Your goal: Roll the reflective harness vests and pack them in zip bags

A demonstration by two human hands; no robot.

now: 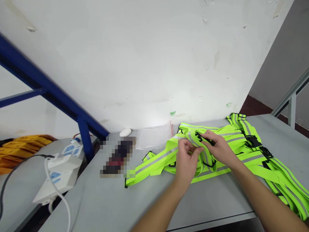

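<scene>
Both hands (186,162) (222,149) pinch a yellow-green strap (192,136), fingers (185,144) nearly closed.

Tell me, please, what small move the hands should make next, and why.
Probably steady the neon strap with the left hand while the right hand gently smooths its curl: the strap bends into a loop between the hands, the right fingers are at a black fitting on it, and other neon straps lie close around.
</scene>
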